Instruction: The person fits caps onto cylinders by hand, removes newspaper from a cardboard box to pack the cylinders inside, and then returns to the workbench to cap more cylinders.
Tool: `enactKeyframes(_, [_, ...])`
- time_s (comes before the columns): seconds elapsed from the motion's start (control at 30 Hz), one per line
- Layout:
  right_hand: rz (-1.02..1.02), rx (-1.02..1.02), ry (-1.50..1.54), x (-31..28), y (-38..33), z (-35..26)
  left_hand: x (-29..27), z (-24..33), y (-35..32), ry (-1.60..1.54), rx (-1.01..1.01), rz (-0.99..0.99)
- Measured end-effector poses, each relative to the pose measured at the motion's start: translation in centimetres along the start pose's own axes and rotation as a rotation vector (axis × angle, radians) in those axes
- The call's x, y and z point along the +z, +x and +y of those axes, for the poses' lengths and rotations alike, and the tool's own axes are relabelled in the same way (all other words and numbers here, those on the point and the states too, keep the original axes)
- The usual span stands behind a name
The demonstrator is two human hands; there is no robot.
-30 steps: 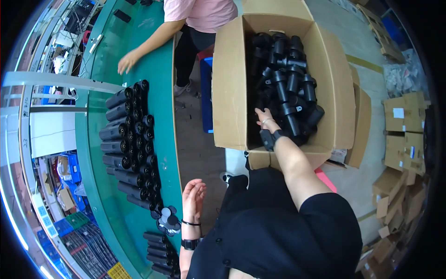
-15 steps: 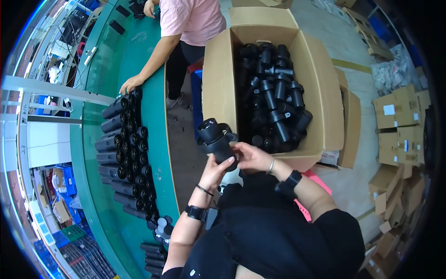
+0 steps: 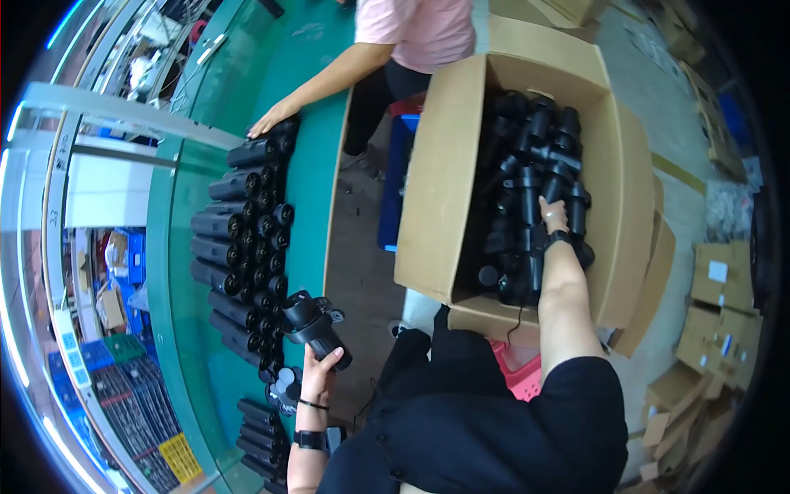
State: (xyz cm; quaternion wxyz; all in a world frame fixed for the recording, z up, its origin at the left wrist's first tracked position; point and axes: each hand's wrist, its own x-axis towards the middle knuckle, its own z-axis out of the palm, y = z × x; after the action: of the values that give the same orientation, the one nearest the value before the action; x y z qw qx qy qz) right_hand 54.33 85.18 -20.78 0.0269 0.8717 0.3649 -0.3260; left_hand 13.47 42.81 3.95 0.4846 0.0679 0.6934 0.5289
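Note:
My left hand [image 3: 318,375] is closed round the lower end of a black cylindrical housing [image 3: 309,321]. This housing has a wider collar and a small side tab, and is tilted at the bench edge, close to the stacked tubes. Over to the right, my right hand [image 3: 554,216] is down inside a large open cardboard box [image 3: 440,177]. Its fingers are wrapped round a black cylindrical housing [image 3: 558,183] among several others like it, which lie jumbled in the box. The fingertips are partly hidden by the hand itself.
On the green bench [image 3: 311,177] to the left lie rows of stacked black tubes [image 3: 218,249], with round discs [image 3: 285,385] near them. A co-worker's hand [image 3: 273,117] rests at the stack's far end. A pink basket [image 3: 520,375] and a blue crate [image 3: 392,198] stand beside the box.
My hands have parted. The left has carried its housing left to the bench edge, while the right has let go of that housing and reached into the box. The view has shifted.

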Motion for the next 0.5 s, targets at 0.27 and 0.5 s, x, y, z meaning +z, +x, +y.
enactKeyframes(0.27, [-0.202,0.051,0.652,-1.0,6.6,4.6,-0.1,0.1,-0.4,-0.111,-0.038,0.052])
enactKeyframes(0.5, [-0.551,-0.478,1.403,-6.1,-6.3,2.6,-2.2,1.5,-1.7,-0.145,0.07,-0.112])
